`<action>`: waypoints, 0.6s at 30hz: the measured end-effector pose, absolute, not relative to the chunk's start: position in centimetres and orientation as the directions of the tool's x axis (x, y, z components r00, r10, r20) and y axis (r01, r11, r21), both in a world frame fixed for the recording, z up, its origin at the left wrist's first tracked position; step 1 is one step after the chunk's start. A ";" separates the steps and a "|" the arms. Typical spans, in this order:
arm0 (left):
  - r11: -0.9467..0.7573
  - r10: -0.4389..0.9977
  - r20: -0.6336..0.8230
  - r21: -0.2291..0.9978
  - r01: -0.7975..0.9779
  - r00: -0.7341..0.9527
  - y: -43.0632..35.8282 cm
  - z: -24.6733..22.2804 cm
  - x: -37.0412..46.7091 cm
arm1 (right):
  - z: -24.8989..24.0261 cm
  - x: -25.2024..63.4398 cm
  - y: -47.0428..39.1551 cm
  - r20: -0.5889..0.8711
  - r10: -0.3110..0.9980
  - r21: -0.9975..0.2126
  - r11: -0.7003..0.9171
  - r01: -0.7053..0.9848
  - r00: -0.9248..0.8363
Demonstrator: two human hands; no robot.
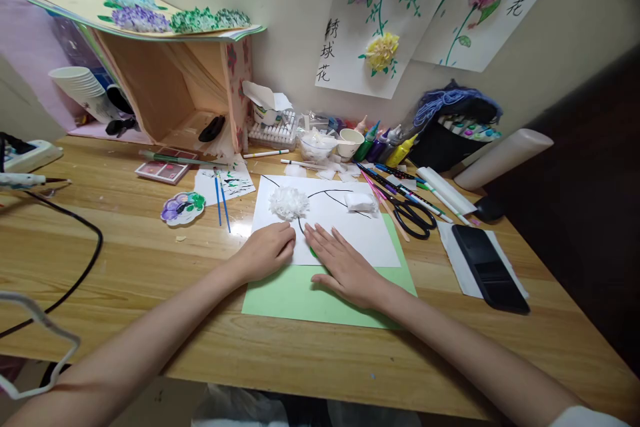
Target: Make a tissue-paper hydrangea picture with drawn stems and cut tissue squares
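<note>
A white sheet of drawing paper [335,250] lies on a green sheet [285,300]. Curved black stems are drawn on it, and a ruffled white paper flower [289,203] sits at its upper left. On the right part of the sheet rests a small stack of thin white tissue pieces [361,202]. My left hand [270,250] is closed just below the flower, its fingers curled against the paper; whatever they hold, if anything, is hidden. My right hand [343,263] lies flat over the lower stem, thumb apart, partly covering a green painted patch [313,251].
To the right lie black scissors [413,217], pens and a phone [490,267] on tissue. Paint bottles [400,150] and a paper cup [351,143] stand behind. At left are brushes [223,203], a paint palette [183,208], a cardboard box [165,87] and a black cable [95,253].
</note>
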State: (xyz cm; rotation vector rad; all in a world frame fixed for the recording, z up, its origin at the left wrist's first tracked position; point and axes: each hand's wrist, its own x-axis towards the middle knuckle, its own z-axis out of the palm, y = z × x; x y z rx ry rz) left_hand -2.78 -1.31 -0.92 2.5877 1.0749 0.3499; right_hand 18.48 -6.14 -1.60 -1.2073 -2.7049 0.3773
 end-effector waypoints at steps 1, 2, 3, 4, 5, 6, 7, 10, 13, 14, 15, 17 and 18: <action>-0.678 0.712 0.102 0.357 0.642 0.695 -1.3 -0.9 -2.7 | -1.6 18.5 -6.2 0.042 0.764 -0.282 0.628 0.726 -0.644; -0.685 0.707 0.100 0.339 0.644 0.700 -1.4 -1.0 -2.7 | -1.6 18.5 -6.2 0.043 0.777 -0.277 0.614 0.739 -0.629; -0.691 0.704 0.098 0.322 0.647 0.703 -1.4 -1.0 -2.7 | -1.6 18.6 -6.3 0.044 0.783 -0.275 0.606 0.746 -0.620; -0.696 0.701 0.095 0.306 0.650 0.706 -1.4 -1.0 -2.6 | -1.5 18.7 -6.4 0.041 0.783 -0.276 0.606 0.746 -0.621; -0.700 0.699 0.092 0.289 0.653 0.709 -1.4 -1.0 -2.6 | -1.5 18.7 -6.5 0.036 0.775 -0.279 0.614 0.738 -0.631; -0.704 0.696 0.087 0.275 0.655 0.713 -1.4 -1.0 -2.6 | -1.4 18.7 -6.6 0.028 0.763 -0.283 0.626 0.727 -0.646; -0.708 0.693 0.082 0.262 0.656 0.716 -1.4 -1.0 -2.6 | -1.4 18.7 -6.7 0.018 0.750 -0.285 0.637 0.716 -0.661; -0.717 0.686 0.072 0.235 0.656 0.724 -1.5 -1.0 -2.6 | -1.3 18.8 -6.6 -0.007 0.734 -0.293 0.648 0.703 -0.679; -0.719 0.685 0.076 0.229 0.656 0.724 -1.5 -1.0 -2.6 | -1.1 19.3 -6.4 -0.006 0.716 -0.336 0.656 0.676 -0.698; -0.719 0.685 0.078 0.232 0.655 0.724 -1.5 -1.0 -2.6 | -1.0 19.5 -6.4 0.006 0.717 -0.353 0.654 0.669 -0.697; -0.718 0.686 0.080 0.234 0.655 0.723 -1.5 -1.0 -2.6 | -1.0 19.8 -6.4 0.020 0.719 -0.364 0.652 0.665 -0.694; -0.718 0.686 0.077 0.237 0.655 0.723 -1.5 -1.0 -2.6 | -1.0 20.4 -6.4 0.036 0.716 -0.358 0.660 0.660 -0.697; -0.718 0.685 0.075 0.236 0.655 0.724 -1.5 -1.0 -2.6 | -1.0 20.6 -6.5 0.032 0.708 -0.347 0.670 0.656 -0.706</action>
